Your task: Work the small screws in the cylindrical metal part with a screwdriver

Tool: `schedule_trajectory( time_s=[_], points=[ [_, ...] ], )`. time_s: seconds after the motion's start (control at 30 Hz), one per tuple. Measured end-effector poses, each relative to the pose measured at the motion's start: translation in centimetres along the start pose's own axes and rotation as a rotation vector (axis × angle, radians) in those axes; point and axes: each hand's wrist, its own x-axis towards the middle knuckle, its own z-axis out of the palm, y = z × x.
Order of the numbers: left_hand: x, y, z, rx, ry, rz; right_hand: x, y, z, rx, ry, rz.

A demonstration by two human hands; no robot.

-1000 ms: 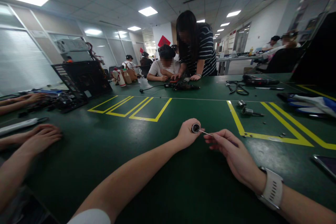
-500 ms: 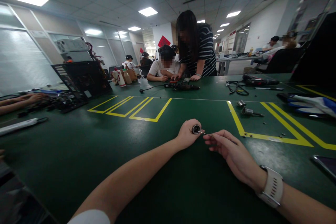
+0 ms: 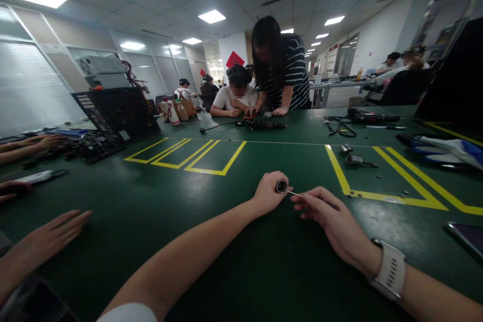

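My left hand [image 3: 267, 192] is closed around a small black round part [image 3: 280, 186], held just above the green table [image 3: 211, 241]. My right hand [image 3: 327, 213], with a white watch [image 3: 391, 271] on its wrist, pinches a thin metal tool [image 3: 295, 193]. The tool's tip touches the face of the round part. Both hands rest near the table's middle.
Metal cylinders [image 3: 354, 160] and small screws [image 3: 405, 193] lie inside the yellow floor-tape lines at right. A phone [image 3: 466, 235] lies at the far right edge. A co-worker's hand [image 3: 45, 239] rests at the left, near a white tool [image 3: 35, 177] and an open computer case [image 3: 113, 113]. People work across the table.
My own hands have hardly moved. At the left, a co-worker's hands left the table half a second ago, and one open hand has now come back lower down.
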Motion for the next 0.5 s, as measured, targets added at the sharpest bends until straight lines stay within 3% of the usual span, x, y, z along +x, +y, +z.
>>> schedule_trajectory(
  time_s=[0.27,0.5],
  points=[
    [0.1,-0.5,0.4,-0.211,0.022,-0.006,1.1,0.2,-1.0,0.215,-0.056,0.070],
    [0.1,-0.6,0.3,-0.247,0.019,0.021,0.9,0.4,-1.2,0.218,-0.025,0.037]
  ],
)
